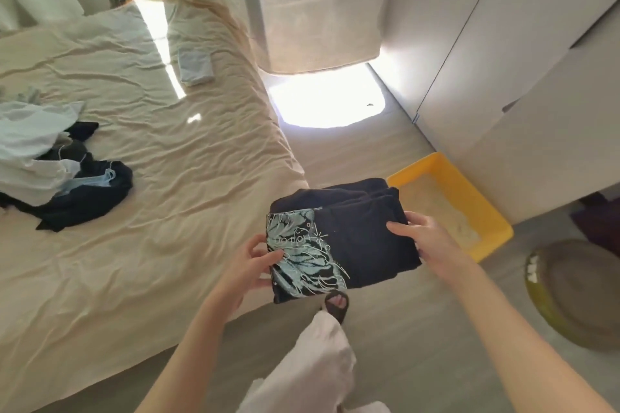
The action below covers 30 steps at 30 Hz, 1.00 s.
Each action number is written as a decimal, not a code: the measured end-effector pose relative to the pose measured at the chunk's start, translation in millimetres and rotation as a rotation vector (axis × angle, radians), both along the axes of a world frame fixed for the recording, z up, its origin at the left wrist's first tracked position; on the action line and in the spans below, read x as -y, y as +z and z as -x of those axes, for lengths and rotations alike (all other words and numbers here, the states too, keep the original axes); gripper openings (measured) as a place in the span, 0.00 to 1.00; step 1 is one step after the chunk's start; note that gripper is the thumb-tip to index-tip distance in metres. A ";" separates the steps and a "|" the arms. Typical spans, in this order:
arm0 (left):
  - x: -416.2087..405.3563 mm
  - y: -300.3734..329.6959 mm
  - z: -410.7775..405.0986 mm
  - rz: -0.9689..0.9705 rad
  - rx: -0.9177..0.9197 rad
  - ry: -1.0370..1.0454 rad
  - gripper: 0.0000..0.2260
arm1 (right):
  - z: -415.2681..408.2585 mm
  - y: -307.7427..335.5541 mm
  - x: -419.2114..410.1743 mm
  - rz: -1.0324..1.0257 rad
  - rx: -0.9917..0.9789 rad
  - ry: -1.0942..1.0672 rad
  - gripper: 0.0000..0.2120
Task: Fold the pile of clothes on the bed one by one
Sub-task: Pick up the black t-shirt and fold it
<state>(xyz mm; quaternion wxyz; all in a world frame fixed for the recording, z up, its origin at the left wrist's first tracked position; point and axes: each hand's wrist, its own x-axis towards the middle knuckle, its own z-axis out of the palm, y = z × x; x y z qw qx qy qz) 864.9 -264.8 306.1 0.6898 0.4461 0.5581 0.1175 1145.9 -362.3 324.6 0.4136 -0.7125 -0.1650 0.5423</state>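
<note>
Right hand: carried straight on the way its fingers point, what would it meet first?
The right hand points left across the folded black shirt it grips, so it would likely meet the left hand holding the other edge. Past that lies the bed; depth is unclear.

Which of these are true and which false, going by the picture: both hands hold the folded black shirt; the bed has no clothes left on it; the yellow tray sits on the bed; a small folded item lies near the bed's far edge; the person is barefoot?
1. Both hands hold the folded black shirt. True: the left hand grips its printed end and the right hand the plain end.
2. The bed has no clothes left on it. False: a pile of white and dark clothes lies unfolded on its left side.
3. The yellow tray sits on the bed. False: it is on the floor by the wardrobe.
4. A small folded item lies near the bed's far edge. True.
5. The person is barefoot. False: a dark sandal shows on one foot.
</note>
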 end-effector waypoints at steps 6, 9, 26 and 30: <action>-80.5 -16.5 -99.9 0.006 0.041 0.062 0.06 | -106.7 -3.0 -91.0 0.025 0.039 0.056 0.16; -130.4 -19.0 -149.0 0.016 0.060 0.096 0.07 | -154.2 2.6 -155.1 0.048 0.078 0.103 0.17; -333.9 -47.2 -218.7 0.148 0.011 0.815 0.12 | -195.3 -27.5 -555.7 0.115 0.162 0.787 0.12; -388.0 -50.7 -232.2 0.192 0.007 1.049 0.09 | -178.6 -26.0 -656.0 0.135 0.207 0.987 0.11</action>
